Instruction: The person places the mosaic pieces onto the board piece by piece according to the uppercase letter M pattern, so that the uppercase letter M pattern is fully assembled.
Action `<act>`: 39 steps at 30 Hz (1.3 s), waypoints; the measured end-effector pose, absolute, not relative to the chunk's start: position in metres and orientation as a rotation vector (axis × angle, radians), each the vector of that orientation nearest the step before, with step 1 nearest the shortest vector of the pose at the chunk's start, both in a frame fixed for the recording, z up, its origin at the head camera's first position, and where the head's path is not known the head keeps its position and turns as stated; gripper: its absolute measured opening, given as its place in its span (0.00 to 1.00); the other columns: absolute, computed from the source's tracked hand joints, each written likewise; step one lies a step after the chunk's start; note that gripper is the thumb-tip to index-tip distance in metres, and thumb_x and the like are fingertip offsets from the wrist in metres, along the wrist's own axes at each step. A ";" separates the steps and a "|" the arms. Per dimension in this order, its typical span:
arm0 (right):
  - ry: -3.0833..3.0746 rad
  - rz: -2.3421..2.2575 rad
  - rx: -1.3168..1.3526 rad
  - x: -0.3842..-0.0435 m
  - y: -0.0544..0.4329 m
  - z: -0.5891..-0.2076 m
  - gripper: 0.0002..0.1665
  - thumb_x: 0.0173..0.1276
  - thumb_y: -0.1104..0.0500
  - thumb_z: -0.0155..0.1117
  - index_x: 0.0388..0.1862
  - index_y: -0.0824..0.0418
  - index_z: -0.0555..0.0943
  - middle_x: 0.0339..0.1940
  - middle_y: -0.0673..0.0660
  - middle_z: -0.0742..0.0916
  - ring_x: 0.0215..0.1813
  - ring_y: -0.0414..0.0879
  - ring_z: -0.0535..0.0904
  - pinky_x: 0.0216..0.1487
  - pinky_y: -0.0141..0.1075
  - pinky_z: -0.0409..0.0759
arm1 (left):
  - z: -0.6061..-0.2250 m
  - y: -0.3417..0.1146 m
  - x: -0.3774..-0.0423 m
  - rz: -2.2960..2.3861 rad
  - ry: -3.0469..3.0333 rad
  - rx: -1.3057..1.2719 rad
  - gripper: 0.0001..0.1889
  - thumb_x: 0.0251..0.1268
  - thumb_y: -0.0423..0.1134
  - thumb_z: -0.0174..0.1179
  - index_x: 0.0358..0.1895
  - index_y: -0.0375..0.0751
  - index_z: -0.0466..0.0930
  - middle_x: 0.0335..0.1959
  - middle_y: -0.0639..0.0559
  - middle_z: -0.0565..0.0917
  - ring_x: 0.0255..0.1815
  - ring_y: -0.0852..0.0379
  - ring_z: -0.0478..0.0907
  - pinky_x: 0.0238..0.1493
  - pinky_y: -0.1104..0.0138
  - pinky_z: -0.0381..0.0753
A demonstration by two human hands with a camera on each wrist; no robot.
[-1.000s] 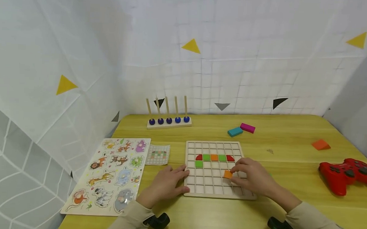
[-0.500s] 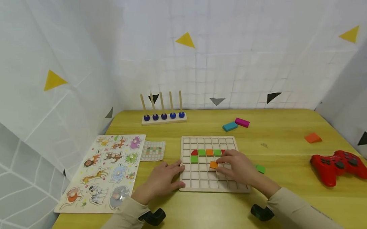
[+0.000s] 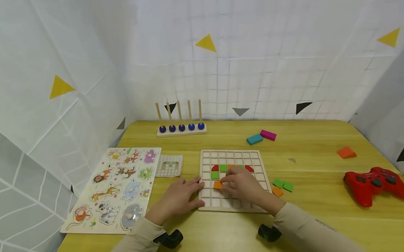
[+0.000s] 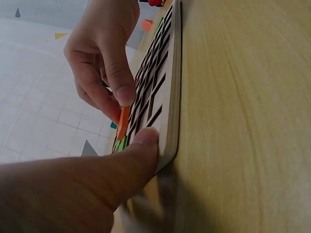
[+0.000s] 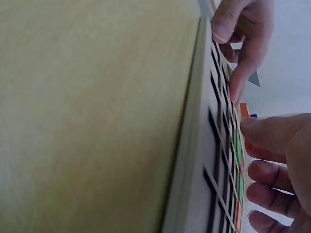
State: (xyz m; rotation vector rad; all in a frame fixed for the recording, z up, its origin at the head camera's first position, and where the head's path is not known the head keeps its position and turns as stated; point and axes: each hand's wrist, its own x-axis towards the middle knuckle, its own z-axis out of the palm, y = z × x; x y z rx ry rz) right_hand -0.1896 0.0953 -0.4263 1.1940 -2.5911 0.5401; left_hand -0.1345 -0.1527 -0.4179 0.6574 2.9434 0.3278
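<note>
A wooden grid board (image 3: 205, 208) lies flat on the table. My right hand (image 3: 244, 186) pinches an orange square tile (image 3: 218, 185) by its edge between thumb and fingertips, over the left part of the grid. In the left wrist view this orange tile (image 4: 123, 121) stands tilted close over the slots. Set in the board are a red quarter-round piece (image 3: 215, 168), green squares (image 3: 215, 175) and another red rounded piece (image 3: 249, 168); my right hand partly covers the row. My left hand (image 3: 179, 197) rests at the board's left edge, thumb (image 4: 146, 137) and forefinger spread along the rim.
Loose green tiles (image 3: 288, 186) and an orange tile (image 3: 277, 191) lie right of the board. A pattern card (image 3: 169, 165) and animal puzzle (image 3: 114, 189) are left. Behind stand a peg rack (image 3: 181, 131), a teal block (image 3: 254, 139) and magenta block (image 3: 268, 135). A red game controller (image 3: 375, 184) lies right.
My right hand has carried the orange tile leftward across the board, uncovering the loose tiles on the right. The left hand has stayed at the board's edge. The head view has shifted slightly.
</note>
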 end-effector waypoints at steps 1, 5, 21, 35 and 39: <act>-2.594 0.540 1.194 -0.189 0.093 -0.427 0.12 0.58 0.53 0.75 0.39 0.56 0.90 0.34 0.49 0.84 0.37 0.40 0.75 0.40 0.34 0.75 | -0.418 -0.153 -0.134 0.332 2.941 0.655 0.33 0.65 0.62 0.59 0.70 0.54 0.71 0.75 0.54 0.67 0.42 0.55 0.68 0.38 0.66 0.64; -2.614 0.550 1.168 -0.189 0.088 -0.429 0.13 0.58 0.51 0.75 0.39 0.56 0.90 0.33 0.48 0.84 0.37 0.40 0.74 0.41 0.34 0.75 | -0.419 -0.153 -0.134 0.333 2.941 0.658 0.33 0.64 0.61 0.59 0.70 0.54 0.71 0.75 0.54 0.68 0.41 0.55 0.67 0.37 0.66 0.64; -2.665 0.574 1.055 -0.189 0.078 -0.433 0.12 0.59 0.52 0.75 0.40 0.55 0.90 0.32 0.47 0.83 0.35 0.39 0.74 0.39 0.33 0.74 | -0.419 -0.152 -0.132 0.319 2.952 0.660 0.32 0.64 0.61 0.60 0.70 0.53 0.72 0.74 0.53 0.69 0.47 0.51 0.72 0.42 0.61 0.70; -2.693 0.573 1.001 -0.189 0.077 -0.430 0.12 0.57 0.51 0.76 0.39 0.54 0.90 0.32 0.47 0.82 0.34 0.38 0.72 0.37 0.32 0.72 | -0.420 -0.153 -0.134 0.317 2.967 0.672 0.32 0.64 0.61 0.60 0.69 0.53 0.72 0.74 0.53 0.69 0.45 0.52 0.71 0.39 0.63 0.68; -2.712 0.571 0.969 -0.188 0.077 -0.430 0.12 0.57 0.50 0.76 0.38 0.52 0.89 0.32 0.47 0.82 0.34 0.38 0.72 0.38 0.33 0.72 | -0.420 -0.152 -0.134 0.320 2.967 0.674 0.32 0.64 0.61 0.60 0.69 0.53 0.73 0.74 0.53 0.70 0.45 0.52 0.71 0.39 0.63 0.68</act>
